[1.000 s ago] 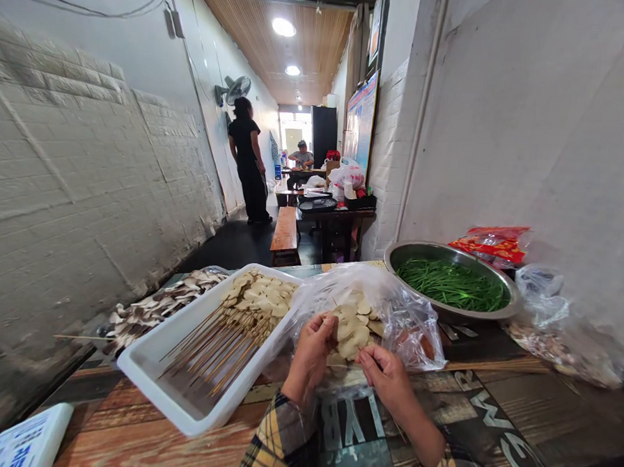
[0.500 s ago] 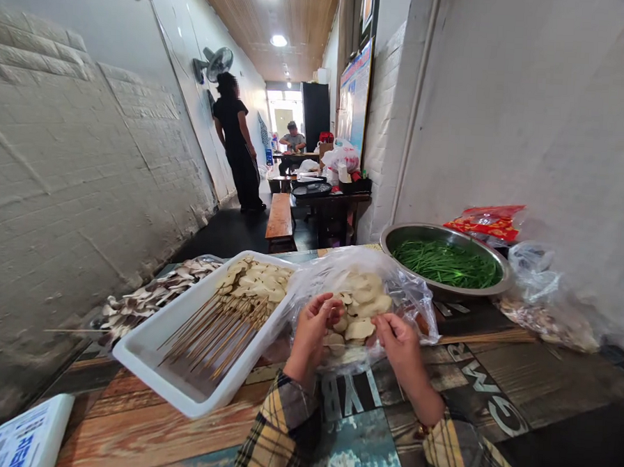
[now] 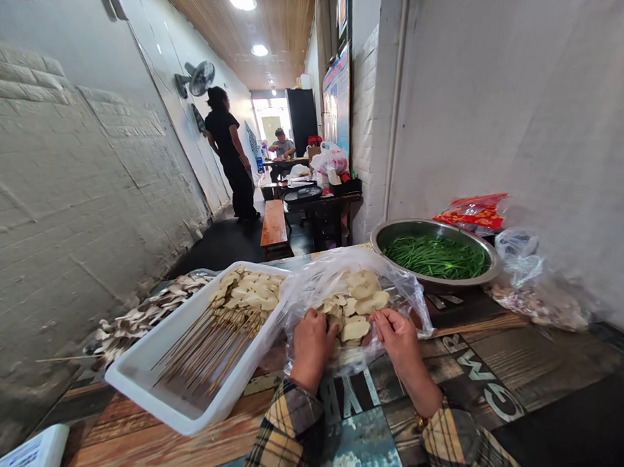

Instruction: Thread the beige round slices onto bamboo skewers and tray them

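Note:
Both my hands rest at the near edge of a clear plastic bag (image 3: 309, 289) full of pale round slices (image 3: 358, 305). My left hand (image 3: 311, 345) is curled closed against the slices, and what its fingers pinch is hidden. My right hand (image 3: 398, 339) is closed too, its fingertips pinching at a slice by the bag's front. A thin skewer seems to run under my right wrist, but I cannot be sure. To the left stands a white tray (image 3: 142, 381) holding several skewers (image 3: 217, 336) threaded with the same slices.
A steel bowl of green stems (image 3: 434, 254) sits behind the bag, with a red packet (image 3: 470, 210) and plastic bags (image 3: 536, 294) by the right wall. Mushrooms (image 3: 140, 312) lie left of the tray. Loose skewers (image 3: 482, 326) lie on the table. Two people are far down the corridor.
The head view has swung left and dipped. My left hand has dropped from the bag's upper edge onto the slices; my right hand has moved a little right and up along the bag.

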The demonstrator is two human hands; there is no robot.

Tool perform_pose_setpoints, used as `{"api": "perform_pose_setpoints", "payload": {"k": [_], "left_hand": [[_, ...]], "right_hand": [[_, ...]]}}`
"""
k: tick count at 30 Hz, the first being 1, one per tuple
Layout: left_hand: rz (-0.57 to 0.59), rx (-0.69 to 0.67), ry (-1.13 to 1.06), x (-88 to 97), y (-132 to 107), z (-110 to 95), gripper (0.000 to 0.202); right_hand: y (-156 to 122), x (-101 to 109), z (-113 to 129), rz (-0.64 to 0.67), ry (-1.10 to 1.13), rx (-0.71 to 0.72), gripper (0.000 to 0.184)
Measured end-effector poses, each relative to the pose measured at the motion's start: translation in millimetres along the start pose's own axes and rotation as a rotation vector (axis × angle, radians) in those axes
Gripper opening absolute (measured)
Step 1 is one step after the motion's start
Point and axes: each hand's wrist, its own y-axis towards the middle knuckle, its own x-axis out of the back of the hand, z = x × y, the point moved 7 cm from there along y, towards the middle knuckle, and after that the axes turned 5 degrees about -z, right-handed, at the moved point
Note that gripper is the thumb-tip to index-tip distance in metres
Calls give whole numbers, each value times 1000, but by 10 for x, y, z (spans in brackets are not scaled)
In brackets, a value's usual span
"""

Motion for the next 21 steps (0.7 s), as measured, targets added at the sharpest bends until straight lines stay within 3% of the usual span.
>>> {"api": "perform_pose_setpoints", "payload": {"k": [10,21], "left_hand": [[-17,33,-184,-46,32,-7,8],[18,13,-22,-107,-1,-2,20]], "right_hand": [[-38,-60,11,70,-101,39,36],[-50,-80,36,78,-195,81,38]]}}
